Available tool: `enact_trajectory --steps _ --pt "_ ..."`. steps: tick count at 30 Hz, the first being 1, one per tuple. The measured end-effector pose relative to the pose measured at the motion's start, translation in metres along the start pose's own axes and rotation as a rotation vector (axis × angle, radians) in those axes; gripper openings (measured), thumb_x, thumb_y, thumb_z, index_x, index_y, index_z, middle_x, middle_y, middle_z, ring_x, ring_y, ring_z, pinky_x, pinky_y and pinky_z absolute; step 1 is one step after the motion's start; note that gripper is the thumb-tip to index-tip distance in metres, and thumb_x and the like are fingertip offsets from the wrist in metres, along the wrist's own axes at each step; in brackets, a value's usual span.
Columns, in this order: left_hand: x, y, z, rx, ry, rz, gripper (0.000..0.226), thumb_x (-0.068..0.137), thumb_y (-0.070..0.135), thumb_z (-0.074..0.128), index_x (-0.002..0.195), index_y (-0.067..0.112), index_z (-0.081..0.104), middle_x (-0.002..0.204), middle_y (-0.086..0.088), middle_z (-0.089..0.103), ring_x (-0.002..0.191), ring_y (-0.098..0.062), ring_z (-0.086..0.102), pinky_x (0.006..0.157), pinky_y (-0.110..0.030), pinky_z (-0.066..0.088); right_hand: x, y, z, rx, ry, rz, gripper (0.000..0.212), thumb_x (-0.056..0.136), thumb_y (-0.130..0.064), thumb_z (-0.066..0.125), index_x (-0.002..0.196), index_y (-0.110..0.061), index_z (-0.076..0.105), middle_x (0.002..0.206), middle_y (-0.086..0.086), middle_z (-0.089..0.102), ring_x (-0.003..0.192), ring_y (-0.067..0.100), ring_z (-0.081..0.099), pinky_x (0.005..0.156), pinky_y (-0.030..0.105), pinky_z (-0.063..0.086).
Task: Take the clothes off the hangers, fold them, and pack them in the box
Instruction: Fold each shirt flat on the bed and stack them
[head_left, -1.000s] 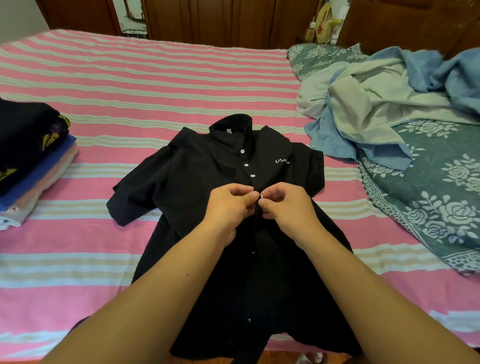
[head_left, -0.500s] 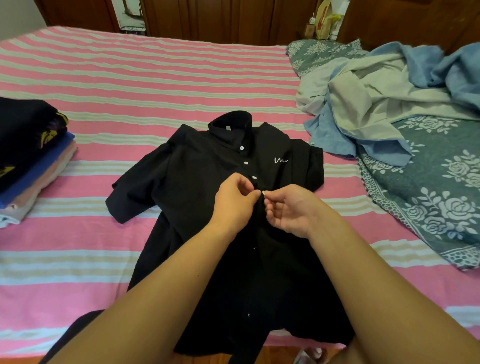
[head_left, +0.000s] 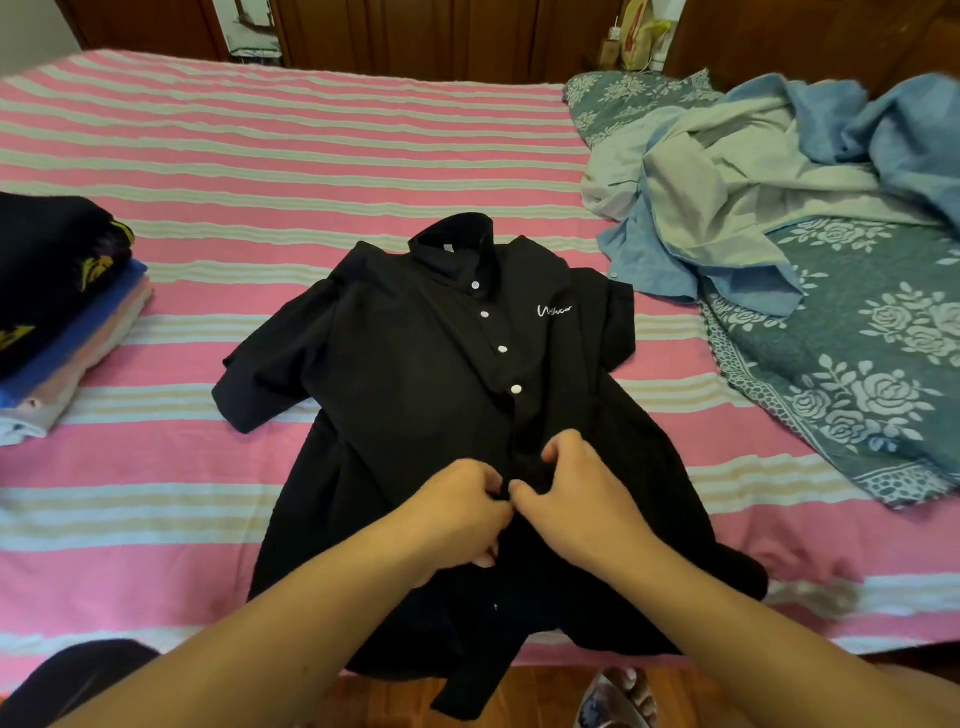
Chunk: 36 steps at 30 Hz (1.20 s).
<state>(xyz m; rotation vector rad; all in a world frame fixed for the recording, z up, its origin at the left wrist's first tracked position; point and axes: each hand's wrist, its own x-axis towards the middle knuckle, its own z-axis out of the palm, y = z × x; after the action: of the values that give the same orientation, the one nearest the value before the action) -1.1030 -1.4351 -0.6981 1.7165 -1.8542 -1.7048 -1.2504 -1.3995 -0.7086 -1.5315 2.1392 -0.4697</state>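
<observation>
Two hands working on the front of a black shirt on the bed

The black shirt (head_left: 415, 395) lies flat at the near edge of the bed (head_left: 291, 156), collar to the far side. The left hand (head_left: 457, 512) and right hand (head_left: 576, 499) have curled fingers and pinch its front opening, below four closed white buttons (head_left: 516, 389).
</observation>
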Motion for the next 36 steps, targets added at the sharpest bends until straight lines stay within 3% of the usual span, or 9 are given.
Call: enact_trajectory --steps 7,10,15,18,20,24,28,32,36 --pt "-0.019 -0.003 0.026 0.228 0.076 0.243 0.070 0.097 0.031 0.066 0.157 0.030 0.030 0.111 0.008 0.062 0.093 -0.005 0.063 0.078 -0.021 0.054 0.017 0.028 -0.034 -0.107 0.044 0.087 0.024 0.087 -0.014 0.061 0.109 -0.025 0.058 0.098 -0.001 0.059 0.085 0.023 0.054 0.073 0.030 0.041" --pt "-0.021 -0.002 0.038 0.345 -0.079 0.387 0.076 0.097 0.041 0.064 0.160 0.033 0.023 0.127 0.008 0.052 0.105 -0.009 0.061 0.094 -0.029 0.055 0.025 0.046 -0.070 0.419 0.035 0.275 0.025 0.089 0.001 0.056 0.103 -0.019 0.062 0.095 0.006 0.065 0.081 0.024 0.063 0.067 0.031 0.049" --pt "-0.014 0.007 0.057 0.178 -0.331 0.195 0.075 0.101 0.032 0.060 0.162 0.023 0.016 0.127 -0.005 0.063 0.094 -0.018 0.073 0.090 -0.031 0.059 0.023 0.052 -0.080 1.028 -0.198 0.512 0.042 0.093 0.011 0.028 0.094 -0.004 0.068 0.075 0.013 0.069 0.063 0.021 0.068 0.051 0.027 0.055" --pt "-0.009 0.018 0.055 0.037 -0.327 0.127 0.052 0.107 0.022 0.047 0.156 0.016 0.032 0.112 -0.015 0.073 0.082 -0.027 0.076 0.084 -0.036 0.062 0.030 0.051 -0.063 0.890 -0.051 0.468 0.022 0.099 -0.016 0.051 0.093 -0.011 0.072 0.089 0.015 0.074 0.072 0.023 0.071 0.068 0.034 0.057" --pt "-0.001 0.019 0.050 0.121 -0.127 0.188 0.032 0.107 0.023 0.045 0.137 0.021 0.055 0.101 -0.009 0.074 0.074 -0.026 0.075 0.073 -0.038 0.064 0.031 0.050 -0.059 0.754 -0.021 0.338 0.023 0.094 -0.034 0.069 0.108 -0.017 0.065 0.101 0.007 0.073 0.088 0.021 0.070 0.080 0.037 0.057" --pt "0.020 0.020 0.045 0.520 0.312 0.287 0.028 0.100 0.048 0.052 0.105 0.021 0.057 0.100 -0.004 0.068 0.094 -0.031 0.067 0.079 -0.043 0.056 0.025 0.053 -0.060 0.530 -0.039 0.196 0.040 0.087 -0.016 0.077 0.115 -0.021 0.049 0.101 0.000 0.063 0.087 0.016 0.065 0.076 0.033 0.054" --pt "0.030 0.026 0.061 0.747 0.323 0.248 0.046 0.100 0.058 0.048 0.115 0.015 0.050 0.110 -0.008 0.066 0.101 -0.034 0.066 0.072 -0.039 0.048 0.028 0.059 -0.069 0.335 0.160 0.123 0.012 0.095 -0.029 0.066 0.097 -0.021 0.057 0.091 -0.002 0.062 0.080 0.017 0.059 0.066 0.030 0.044" --pt "0.032 0.025 0.065 0.762 0.287 0.243 0.044 0.102 0.053 0.047 0.120 0.013 0.052 0.114 -0.008 0.062 0.102 -0.033 0.065 0.078 -0.043 0.051 0.028 0.056 -0.081 0.118 0.225 0.072 0.019 0.097 -0.032 0.061 0.083 -0.020 0.064 0.085 -0.001 0.066 0.083 0.020 0.062 0.068 0.034 0.046" --pt "0.029 0.025 0.060 0.657 0.201 0.283 0.029 0.104 0.037 0.049 0.116 0.012 0.058 0.117 -0.009 0.055 0.104 -0.036 0.062 0.085 -0.045 0.052 0.023 0.041 -0.082 0.258 0.201 0.092 0.022 0.097 -0.033 0.064 0.082 -0.017 0.070 0.083 0.007 0.070 0.080 0.024 0.066 0.076 0.039 0.053"
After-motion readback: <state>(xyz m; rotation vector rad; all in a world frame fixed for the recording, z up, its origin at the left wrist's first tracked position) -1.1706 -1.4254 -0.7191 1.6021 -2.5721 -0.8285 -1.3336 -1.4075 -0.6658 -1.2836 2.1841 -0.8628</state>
